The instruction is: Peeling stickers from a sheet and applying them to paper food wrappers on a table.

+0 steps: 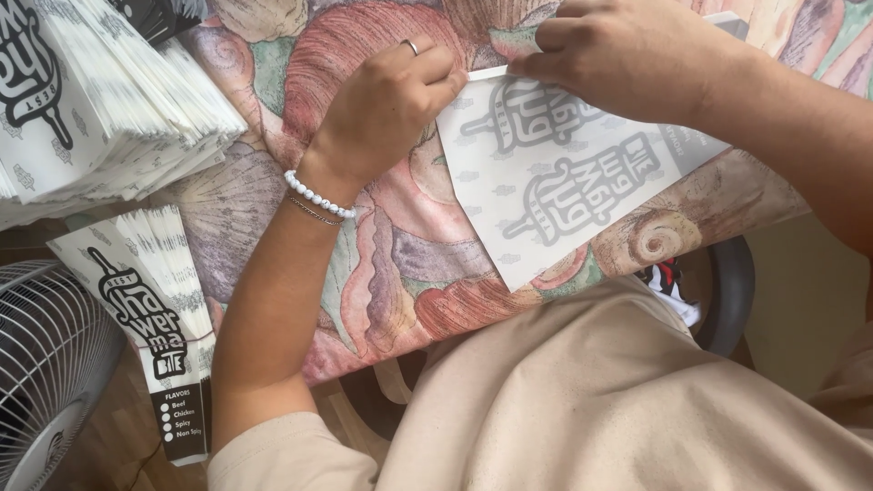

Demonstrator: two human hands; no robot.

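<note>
Paper sheet, thin and floppy, is lying on the shell-patterned worktop; your left hand and right hand are pinching its upper edge, the best hold.

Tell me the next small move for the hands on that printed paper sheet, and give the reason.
Probably press the fold flat: left hand and right hand both pinch the printed sheet along its far edge, where a narrow strip looks turned up.

Beige short-sleeved top, white bead bracelet, thin chain bracelet, silver ring
</note>
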